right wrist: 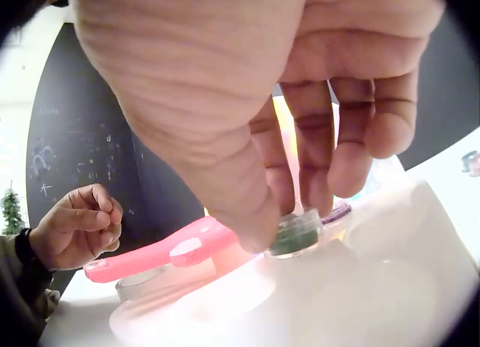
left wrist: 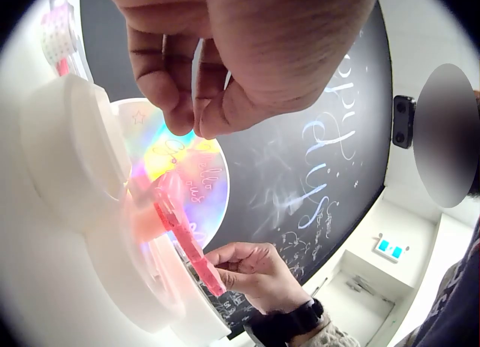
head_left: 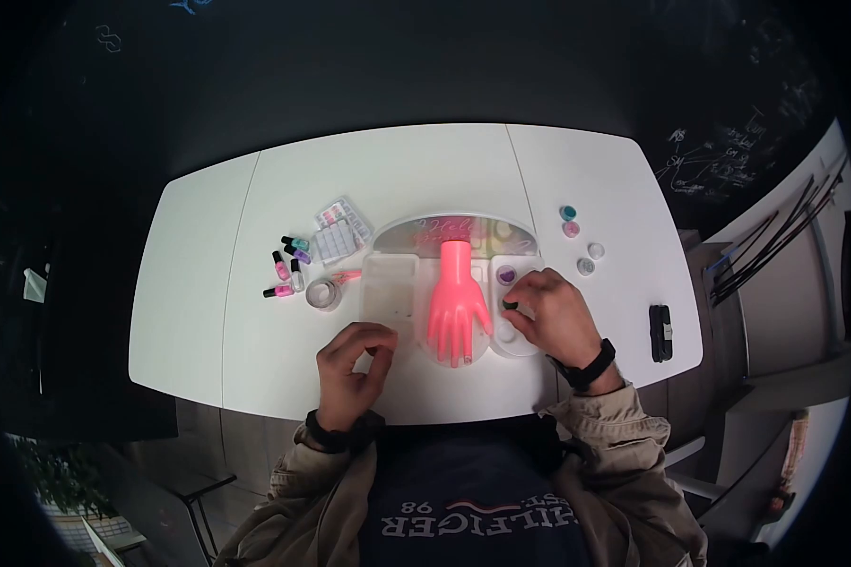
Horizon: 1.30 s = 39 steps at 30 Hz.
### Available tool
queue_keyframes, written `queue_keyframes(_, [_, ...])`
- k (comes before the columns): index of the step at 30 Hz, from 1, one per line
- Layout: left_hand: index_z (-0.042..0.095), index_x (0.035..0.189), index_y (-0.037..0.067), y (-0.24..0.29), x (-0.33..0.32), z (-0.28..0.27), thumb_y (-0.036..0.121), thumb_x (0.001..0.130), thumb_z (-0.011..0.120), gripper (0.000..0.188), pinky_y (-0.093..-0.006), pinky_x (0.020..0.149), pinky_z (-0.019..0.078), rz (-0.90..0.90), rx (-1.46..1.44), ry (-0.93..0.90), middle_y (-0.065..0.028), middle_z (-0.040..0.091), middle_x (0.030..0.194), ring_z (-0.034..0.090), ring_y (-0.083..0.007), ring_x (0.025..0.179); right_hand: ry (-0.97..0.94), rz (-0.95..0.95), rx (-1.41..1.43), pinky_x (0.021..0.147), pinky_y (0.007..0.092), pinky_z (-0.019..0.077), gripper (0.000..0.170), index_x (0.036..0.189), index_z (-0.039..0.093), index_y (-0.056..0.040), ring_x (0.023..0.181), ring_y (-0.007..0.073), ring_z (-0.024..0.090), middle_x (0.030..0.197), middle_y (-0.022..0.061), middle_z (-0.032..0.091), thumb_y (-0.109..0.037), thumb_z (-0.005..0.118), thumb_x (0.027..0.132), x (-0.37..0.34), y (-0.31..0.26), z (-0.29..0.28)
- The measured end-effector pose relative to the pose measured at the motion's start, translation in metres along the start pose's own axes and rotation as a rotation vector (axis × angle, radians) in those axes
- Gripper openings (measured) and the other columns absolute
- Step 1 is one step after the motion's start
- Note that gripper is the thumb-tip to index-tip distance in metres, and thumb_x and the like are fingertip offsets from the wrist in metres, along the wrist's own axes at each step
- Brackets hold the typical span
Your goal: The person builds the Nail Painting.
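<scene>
My right hand (head_left: pixel 560 314) pinches a small clear jar of green stuff (right wrist: pixel 295 234) between thumb and fingertips. It is over the right side of a white tray (head_left: pixel 388 283), close to a purple jar (head_left: pixel 507 275) that sits in a round well. A pink practice hand (head_left: pixel 457 307) lies in the tray's middle, fingers towards me. My left hand (head_left: pixel 355 370) hovers by the tray's front left corner, fingers curled, thumb tip against a fingertip. Nothing shows in that pinch in the left wrist view. Pink fingers partly overlap my right hand there, and the green jar is hidden.
A shiny lettered panel (left wrist: pixel 206 174) rises at the tray's back. Left of the tray are nail polish bottles (head_left: pixel 281 266), clear compartment boxes (head_left: pixel 338 236) and a round container (head_left: pixel 322 294). Several small jars (head_left: pixel 570 229) and a black case (head_left: pixel 662 333) lie to the right.
</scene>
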State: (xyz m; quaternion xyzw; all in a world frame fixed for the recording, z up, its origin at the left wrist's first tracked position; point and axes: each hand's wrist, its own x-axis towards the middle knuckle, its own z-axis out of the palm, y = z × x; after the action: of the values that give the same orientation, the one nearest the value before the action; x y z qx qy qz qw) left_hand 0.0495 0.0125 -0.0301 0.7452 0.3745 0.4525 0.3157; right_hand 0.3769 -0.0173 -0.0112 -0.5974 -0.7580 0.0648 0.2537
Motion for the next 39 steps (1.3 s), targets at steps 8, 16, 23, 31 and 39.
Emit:
queue_keyframes(8, [0.078, 0.1, 0.002, 0.0, 0.0, 0.002, -0.014, 0.089, 0.072, 0.021, -0.0285, 0.077, 0.0584, -0.027, -0.004, -0.002, -0.0104, 0.079, 0.105, 0.074, -0.0151, 0.085, -0.04, 0.03, -0.004, 0.086, 0.0438, 0.0611, 0.014, 0.095, 0.08, -0.0084, 0.1, 0.0311, 0.07, 0.104, 0.0068, 0.076, -0.014, 0.087, 0.085, 0.001, 0.002, 0.005])
queue_keyframes(16, [0.078, 0.103, 0.002, -0.004, -0.001, 0.001, -0.013, 0.09, 0.073, 0.021, -0.0291, 0.076, 0.0598, -0.012, 0.011, 0.002, -0.0105, 0.079, 0.104, 0.075, -0.0165, 0.083, -0.055, -0.058, 0.093, 0.087, 0.0432, 0.0609, 0.015, 0.096, 0.082, -0.0068, 0.101, 0.031, 0.071, 0.106, 0.0081, 0.076, -0.014, 0.088, 0.085, 0.003, 0.016, -0.003])
queue_keyframes(23, [0.078, 0.103, 0.003, -0.004, -0.002, -0.003, -0.013, 0.088, 0.073, 0.022, -0.0299, 0.075, 0.0608, -0.002, 0.033, 0.01, -0.0109, 0.08, 0.104, 0.077, -0.018, 0.084, 0.157, 0.165, 0.014, 0.073, 0.0428, 0.0599, 0.016, 0.095, 0.077, -0.0016, 0.08, 0.0338, 0.075, 0.093, 0.0144, 0.077, -0.01, 0.087, 0.086, 0.023, 0.057, -0.038])
queue_keyframes(31, [0.078, 0.1, 0.002, 0.002, -0.005, -0.005, -0.013, 0.089, 0.073, 0.02, -0.03, 0.076, 0.0597, 0.003, 0.029, 0.027, -0.0105, 0.08, 0.104, 0.077, -0.0183, 0.087, 0.154, 0.336, -0.224, 0.081, 0.0506, 0.0618, 0.033, 0.116, 0.073, -0.0005, 0.09, 0.0432, 0.076, 0.098, 0.0236, 0.077, -0.01, 0.083, 0.087, 0.044, 0.14, -0.017])
queue_keyframes(39, [0.078, 0.1, 0.003, 0.001, -0.008, -0.008, -0.012, 0.088, 0.074, 0.02, -0.0307, 0.075, 0.06, 0.023, 0.044, 0.038, -0.0094, 0.08, 0.103, 0.077, -0.0197, 0.085, 0.133, 0.39, -0.319, 0.086, 0.0515, 0.064, 0.039, 0.122, 0.073, -0.0039, 0.095, 0.0461, 0.077, 0.104, 0.0261, 0.077, -0.02, 0.082, 0.088, 0.056, 0.177, 0.015])
